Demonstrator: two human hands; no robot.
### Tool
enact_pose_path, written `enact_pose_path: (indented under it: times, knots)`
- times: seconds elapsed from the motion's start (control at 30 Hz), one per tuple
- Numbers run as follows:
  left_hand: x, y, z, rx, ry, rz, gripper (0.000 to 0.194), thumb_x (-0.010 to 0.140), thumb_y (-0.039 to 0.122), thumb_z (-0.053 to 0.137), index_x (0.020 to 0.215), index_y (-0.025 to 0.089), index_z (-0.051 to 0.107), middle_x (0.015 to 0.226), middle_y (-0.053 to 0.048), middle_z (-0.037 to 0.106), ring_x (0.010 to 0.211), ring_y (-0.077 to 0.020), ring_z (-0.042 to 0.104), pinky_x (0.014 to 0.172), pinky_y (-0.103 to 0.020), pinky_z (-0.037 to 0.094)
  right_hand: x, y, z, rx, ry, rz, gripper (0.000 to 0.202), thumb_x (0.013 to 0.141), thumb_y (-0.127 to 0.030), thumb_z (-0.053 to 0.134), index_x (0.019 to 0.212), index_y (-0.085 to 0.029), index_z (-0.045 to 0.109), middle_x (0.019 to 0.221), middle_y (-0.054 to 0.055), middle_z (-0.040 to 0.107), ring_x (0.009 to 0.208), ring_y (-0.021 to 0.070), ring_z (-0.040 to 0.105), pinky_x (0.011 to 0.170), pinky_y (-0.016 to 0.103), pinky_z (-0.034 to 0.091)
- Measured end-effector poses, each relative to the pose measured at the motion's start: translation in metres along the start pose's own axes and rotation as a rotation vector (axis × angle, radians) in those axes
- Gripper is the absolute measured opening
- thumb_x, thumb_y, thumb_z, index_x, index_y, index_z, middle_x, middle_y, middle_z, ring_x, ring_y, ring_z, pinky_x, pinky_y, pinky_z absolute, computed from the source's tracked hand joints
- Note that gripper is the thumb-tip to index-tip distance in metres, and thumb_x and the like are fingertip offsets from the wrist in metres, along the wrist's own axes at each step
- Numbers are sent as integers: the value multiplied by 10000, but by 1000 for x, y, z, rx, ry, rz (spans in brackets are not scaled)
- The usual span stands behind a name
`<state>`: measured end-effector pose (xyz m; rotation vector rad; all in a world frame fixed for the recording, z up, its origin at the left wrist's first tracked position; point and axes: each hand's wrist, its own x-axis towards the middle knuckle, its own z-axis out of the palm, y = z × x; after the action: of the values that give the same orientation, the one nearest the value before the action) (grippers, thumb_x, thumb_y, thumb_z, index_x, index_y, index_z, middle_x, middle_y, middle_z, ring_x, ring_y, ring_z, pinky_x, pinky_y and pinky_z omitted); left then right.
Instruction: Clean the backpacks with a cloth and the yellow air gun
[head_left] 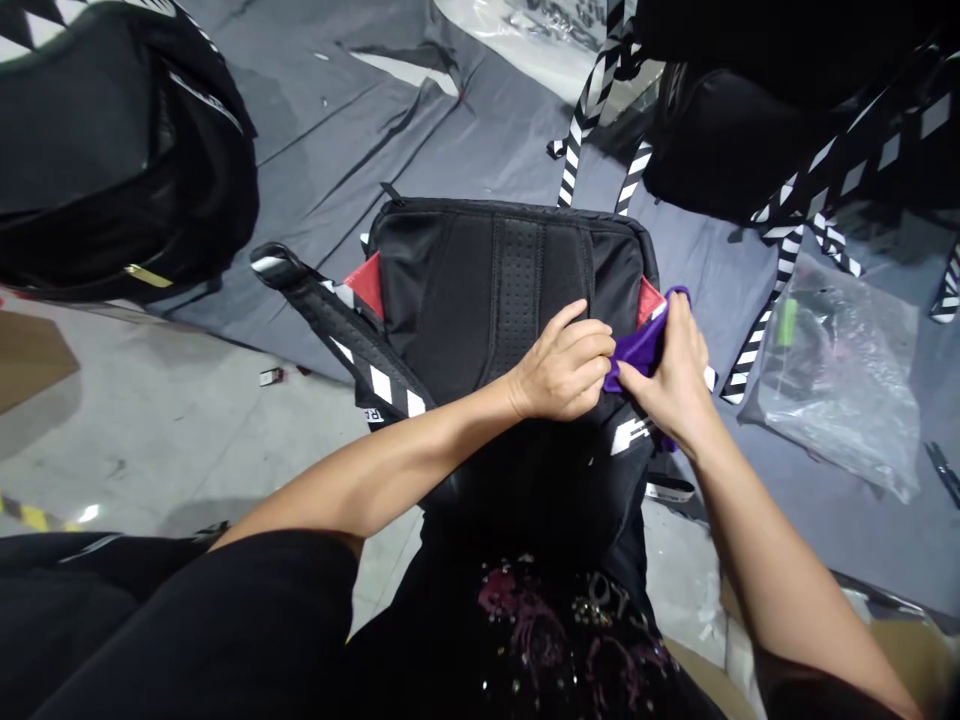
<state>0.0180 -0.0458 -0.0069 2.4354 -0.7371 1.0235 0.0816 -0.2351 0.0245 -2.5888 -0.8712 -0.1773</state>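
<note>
Head view: the bag (465,290) lies over the tabletop's (322,130) near edge; left hand (566,370), curled, and right hand (679,375), pinched shut, grip the cloth (639,350) by its right side. Handling is underway; what remains is unclear.

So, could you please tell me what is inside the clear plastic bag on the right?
Through the clear plastic bag, a small bright green item and a faint pinkish patch show. Glare and creases hide anything else, and I can't tell what either is.
</note>
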Motion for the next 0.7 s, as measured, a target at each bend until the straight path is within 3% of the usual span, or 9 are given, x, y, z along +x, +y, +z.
enact_pose_path:
  times: [0.2,0.33,0.5,0.7]
  knots:
    - [-1,-1,1,13,27,39,125,800,207,508,850,203,622,975,-45,642,1095,-236,580,1098,-578,378,-2,-3,1,22,-86,52,969,784,-491,575,1524,-163,43,1569,207,177,1440,364,182,1102,618,234]
    - [-2,-1,2,-21,-9,-1,127,810,230,505,852,205,621,985,-50,637,1111,-246,566,1109,-590,355,-3,-1,4,74,-32,69,964,780,-450,592,1523,-173,44,1565,206,186,1433,370,196,1084,640,244]
    - [-2,0,2,-34,-57,-43,132,818,252,495,843,212,619,992,-47,636,1105,-253,567,1112,-604,342,0,1,9,120,-55,33,940,788,-444,613,1521,-214,70,1544,187,254,1409,374,252,1070,656,257]
    - [-5,0,6,-19,-80,-74,142,849,275,471,848,207,595,998,-44,620,1134,-248,548,1140,-594,306,16,4,5,87,-102,9,1054,766,-527,662,1527,-202,10,1553,209,192,1410,431,202,1037,760,153]
